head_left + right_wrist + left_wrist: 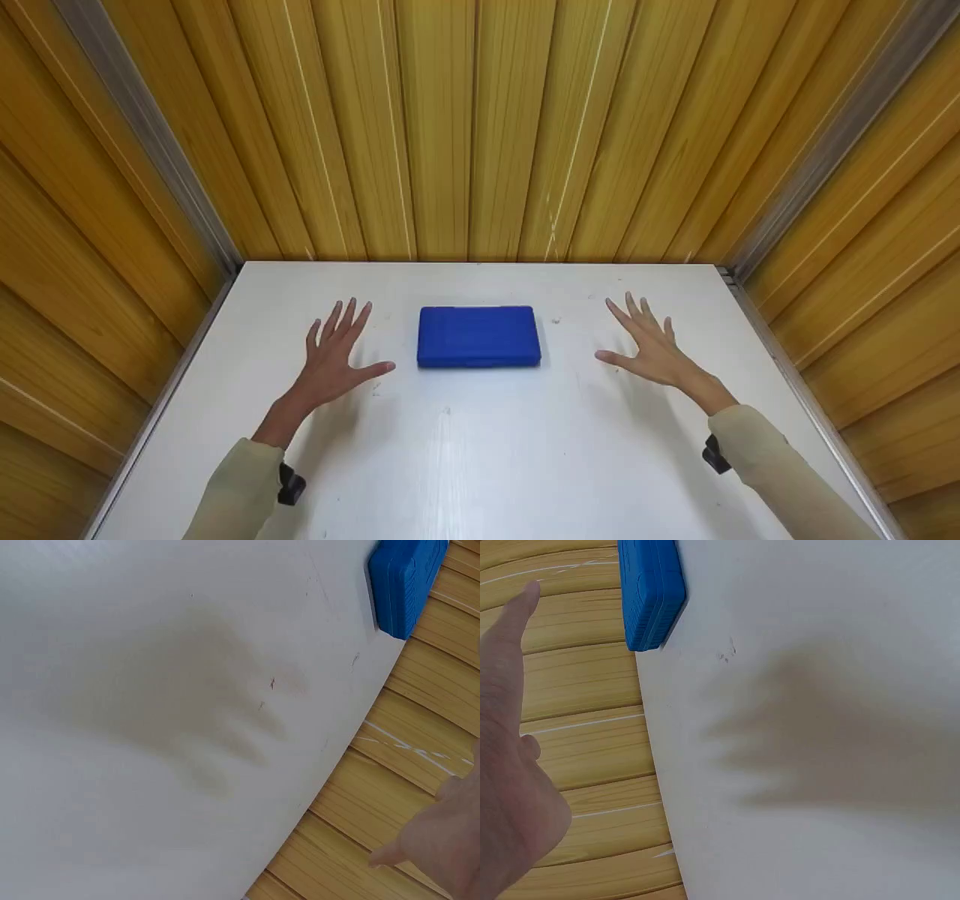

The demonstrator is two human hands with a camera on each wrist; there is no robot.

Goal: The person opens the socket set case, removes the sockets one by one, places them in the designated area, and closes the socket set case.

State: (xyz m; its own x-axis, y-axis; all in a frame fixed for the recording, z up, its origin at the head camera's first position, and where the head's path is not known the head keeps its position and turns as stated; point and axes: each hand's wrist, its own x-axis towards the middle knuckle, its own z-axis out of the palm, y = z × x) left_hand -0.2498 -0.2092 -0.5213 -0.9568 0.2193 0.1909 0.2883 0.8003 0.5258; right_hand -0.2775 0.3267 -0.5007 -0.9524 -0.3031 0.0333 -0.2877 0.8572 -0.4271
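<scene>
A flat blue plastic case (478,337) lies closed on the white table (480,450), near the middle in the head view. To its left my left hand (334,367) hovers over the table with fingers spread, apart from the case. My right hand (651,351) hovers on the other side, fingers also spread, holding nothing. The left wrist view shows one end of the case (651,592) at the top and part of the left hand (510,765). In the right wrist view the case (403,585) is at the upper right, with the right hand (442,840) partly cut off.
Wood-patterned panels (472,135) enclose the table at the back and both sides. Grey metal posts (150,127) stand at the corners. Each sleeved wrist carries a small black device (291,484). Shadows of both hands fall on the tabletop.
</scene>
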